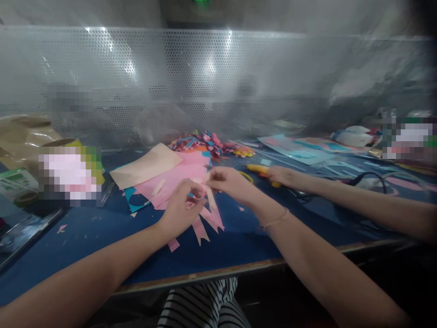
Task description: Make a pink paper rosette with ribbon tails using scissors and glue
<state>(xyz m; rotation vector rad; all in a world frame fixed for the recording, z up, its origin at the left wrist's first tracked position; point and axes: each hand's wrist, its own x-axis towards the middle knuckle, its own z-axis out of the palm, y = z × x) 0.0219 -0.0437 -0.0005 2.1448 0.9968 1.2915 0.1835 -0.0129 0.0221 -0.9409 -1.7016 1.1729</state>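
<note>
Pink and cream paper strips [213, 215] with notched, swallow-tail ends hang from between my two hands, just over the blue table. My left hand [184, 205] has its fingers curled and pinched at the left side of these strips. From the right, my right hand [227, 181] pinches their upper end between thumb and fingers. The fingertips partly hide where the strips meet. Beneath and behind my hands lie pink paper sheets [170, 175], a cream sheet [146, 165] and a blue sheet [131, 200] with a curved cut-out.
Another person's hand [283, 176] holds a yellow glue gun [257, 169] close on the right. A heap of colourful paper pieces [208, 145] lies behind the sheets. Light-blue sheets [300, 150] are at back right, before a perforated metal screen [191, 77]. A tape roll [27, 197] stands left.
</note>
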